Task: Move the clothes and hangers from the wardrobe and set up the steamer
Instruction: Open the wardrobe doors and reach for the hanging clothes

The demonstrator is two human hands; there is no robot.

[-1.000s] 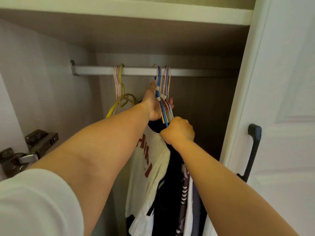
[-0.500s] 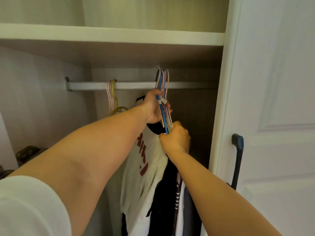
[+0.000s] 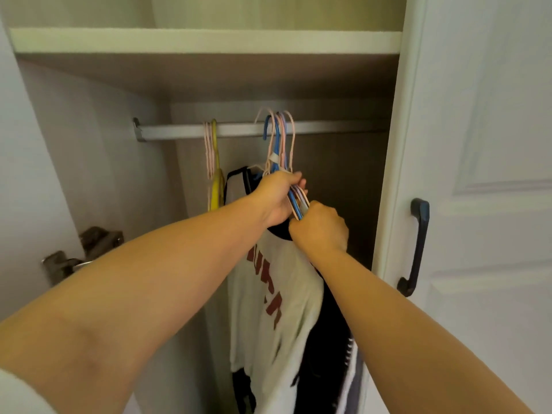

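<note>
In the head view, a bunch of hangers (image 3: 280, 150) is gripped at its necks by the left hand (image 3: 276, 195) and right hand (image 3: 321, 227), hooks raised beside the rail (image 3: 328, 127). The hanging clothes (image 3: 277, 309) could be shaken off if hooks snag there.

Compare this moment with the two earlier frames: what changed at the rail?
The bunch of hangers has been lifted, its hooks now raised off the rail. Both hands, left and right, kept their grip on it. The pink and yellow hangers stayed on the rail.
</note>
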